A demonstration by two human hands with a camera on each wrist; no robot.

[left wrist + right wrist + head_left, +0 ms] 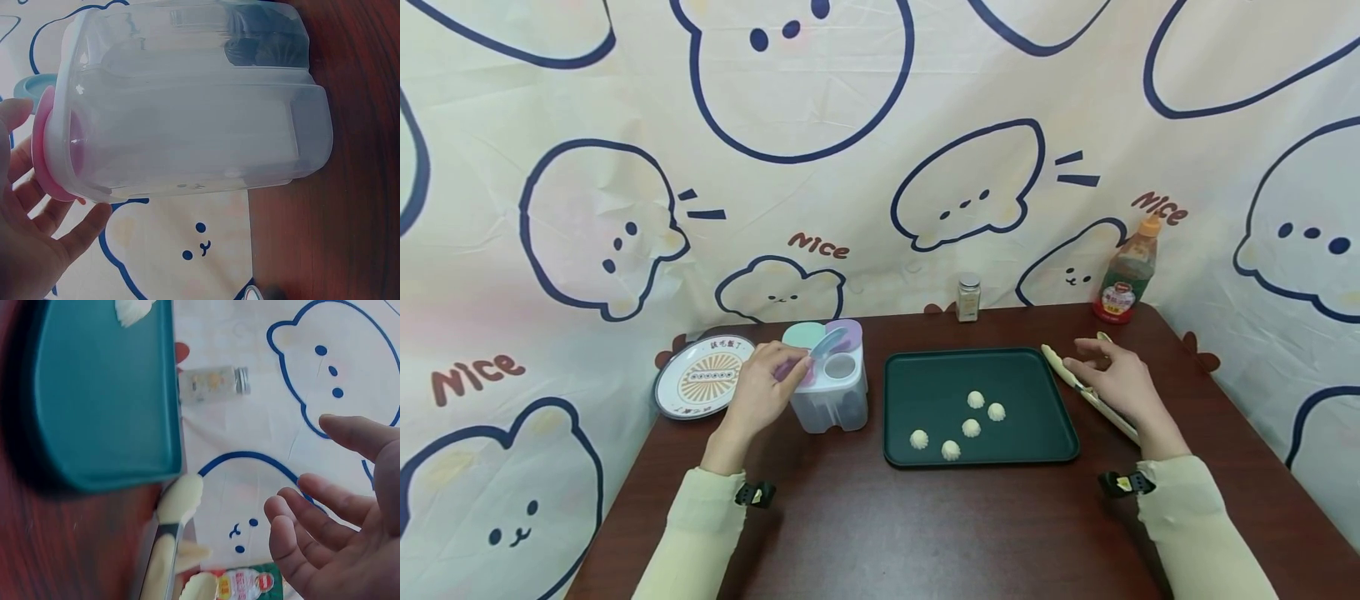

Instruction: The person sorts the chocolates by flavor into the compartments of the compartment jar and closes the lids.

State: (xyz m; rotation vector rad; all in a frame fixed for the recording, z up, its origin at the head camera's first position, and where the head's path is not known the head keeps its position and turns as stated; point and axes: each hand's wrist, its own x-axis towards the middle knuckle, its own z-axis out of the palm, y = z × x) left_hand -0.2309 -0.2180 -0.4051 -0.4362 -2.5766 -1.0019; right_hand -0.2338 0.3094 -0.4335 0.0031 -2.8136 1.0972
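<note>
A clear storage box point(831, 408) with a white top stands left of the tray, one round hole in its top uncovered. My left hand point(766, 383) pinches a light blue round lid point(829, 342), tilted above that box. Pink point(45, 147), mint green point(805, 334) and purple point(847, 332) lids sit on its other openings. Over the cream-coloured tongs point(1101, 406), right of the tray, hovers my right hand point(1116, 379). Its fingers are loosely bent, and the right wrist view shows nothing held in it.
A dark green tray point(917, 375) carries several small white pleated dumpling-like pieces point(972, 427). A printed plate point(666, 387) lies at the left. Behind the tray stands a small glass jar point(968, 300); a sauce bottle point(1127, 275) is at the back right, near the patterned cloth.
</note>
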